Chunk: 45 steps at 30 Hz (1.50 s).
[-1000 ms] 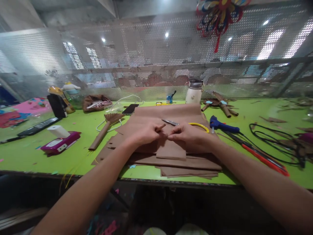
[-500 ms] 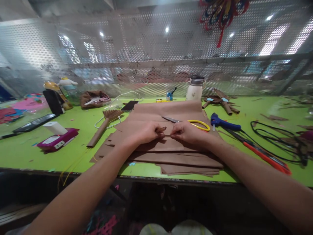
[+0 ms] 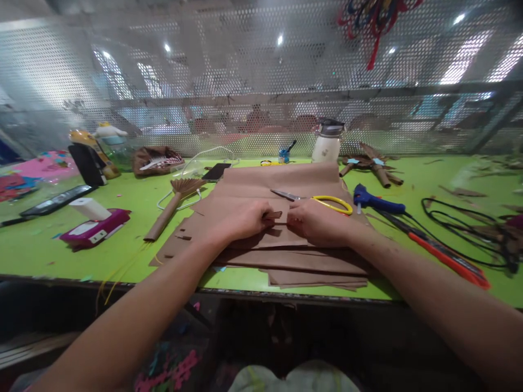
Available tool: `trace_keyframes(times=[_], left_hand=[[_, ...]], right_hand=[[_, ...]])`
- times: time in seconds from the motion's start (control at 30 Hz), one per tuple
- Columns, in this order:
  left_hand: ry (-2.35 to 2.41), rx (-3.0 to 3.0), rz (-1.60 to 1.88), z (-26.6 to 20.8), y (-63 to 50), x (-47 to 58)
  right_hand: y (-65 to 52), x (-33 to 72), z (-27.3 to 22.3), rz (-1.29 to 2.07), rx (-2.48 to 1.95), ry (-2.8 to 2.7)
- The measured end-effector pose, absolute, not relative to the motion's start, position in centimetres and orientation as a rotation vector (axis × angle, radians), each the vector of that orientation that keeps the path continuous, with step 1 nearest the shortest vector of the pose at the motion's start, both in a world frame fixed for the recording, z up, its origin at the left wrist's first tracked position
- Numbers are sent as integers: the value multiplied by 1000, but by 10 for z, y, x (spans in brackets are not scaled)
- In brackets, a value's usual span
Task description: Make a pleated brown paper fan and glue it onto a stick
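My left hand [image 3: 255,220] is closed on a small pleated piece of brown paper [image 3: 275,215], whose folded layers stick out past the fingertips. Close to its right, my right hand [image 3: 312,222] is also closed, its fingers curled at the other end of this paper; the fingers partly hide their grip. Both hands rest low over a stack of brown paper sheets [image 3: 253,182]. Scissors [image 3: 333,204] with yellow handles lie on the stack just beyond my right hand, blades pointing left.
To the right lie a blue glue gun [image 3: 378,201], a red-handled tool [image 3: 449,258] and a coiled black cable [image 3: 461,228]. A brown paper fan with a rolled handle [image 3: 163,218] and a purple power strip [image 3: 96,228] are left. A white bottle [image 3: 328,142] stands behind.
My right hand has drawn slightly away from the left, and its fingers are more curled. The pleated paper sticks out a little further from my left fingers. The view has shifted slightly.
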State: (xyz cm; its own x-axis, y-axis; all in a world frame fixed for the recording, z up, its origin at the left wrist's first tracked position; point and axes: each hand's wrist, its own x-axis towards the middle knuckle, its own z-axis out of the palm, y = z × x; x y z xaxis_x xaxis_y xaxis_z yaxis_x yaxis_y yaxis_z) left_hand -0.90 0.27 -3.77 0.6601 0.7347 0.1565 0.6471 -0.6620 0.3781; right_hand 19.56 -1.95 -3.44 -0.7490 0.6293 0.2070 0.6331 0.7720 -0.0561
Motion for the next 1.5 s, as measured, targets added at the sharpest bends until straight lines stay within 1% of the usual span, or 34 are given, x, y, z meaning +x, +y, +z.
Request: trace_keyframes(times=[0.23,0.37,0.43,0.6,0.67,1.03,1.17,1.4,1.5], left_hand=[[1191,2740,418,-35,-3,-9],[1208,2772,380,-35,-3,-10],[1207,2789,357,-36,-2,-11],[1215,2825,342,-37,-1,-14],[1230,2825,338,-37,-1,-14],[1128,2950,224,-30,-5,-15],[1114,2997,193,-26,-11,-12],[1133,2987,236,-22,-19,-10],[1155,2883,297,-24,-14,-11]], right_hand=[[-20,191,-33,-241,-1048,-2851],[-19,190,-35,-283,-1043,-2849],[-19,191,-36,-235,-1072,-2812],[-19,197,-38,30,-1190,-2678],[-19,198,-38,57,-1195,-2668],[-23,193,-35,-220,-1051,-2849],[-25,192,-36,-260,-1018,-2879],[-31,187,-34,-308,-1136,-2866],[-33,185,-33,-308,-1188,-2843]])
